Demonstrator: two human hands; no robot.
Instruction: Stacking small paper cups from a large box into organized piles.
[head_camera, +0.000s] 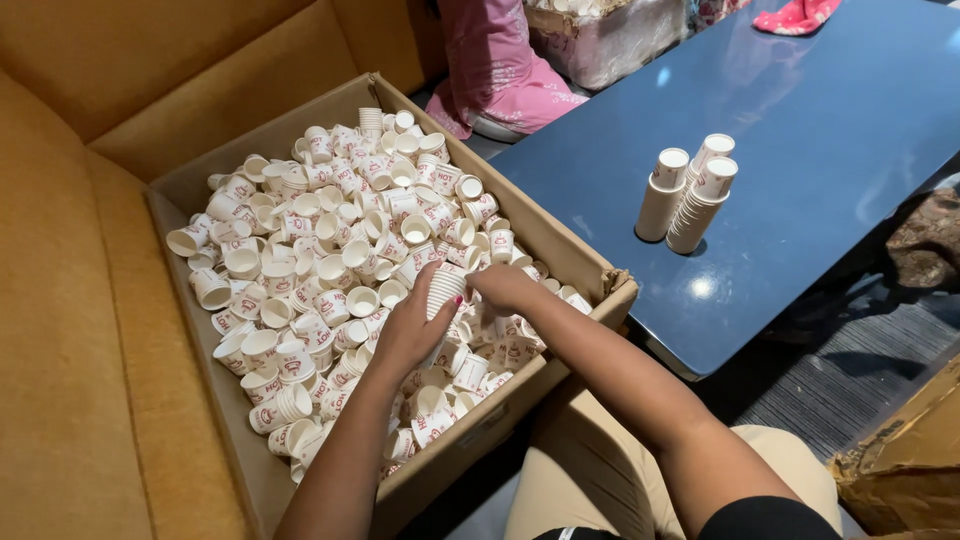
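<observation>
Left fingers (440, 290) around cup stack (445, 288)

Open brown cardboard box (575, 262) on sofa, cup-filled

A tan sofa (70, 330) is carrying the cardboard box (570, 262) under both grips; right of them, a blue bench (830, 110) is bearing three cup stacks (688, 195).

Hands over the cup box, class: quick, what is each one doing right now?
Left hand: closed around a short stack of paper cups.
Right hand: fingers at the top of that stack; its grip cannot be told.
</observation>
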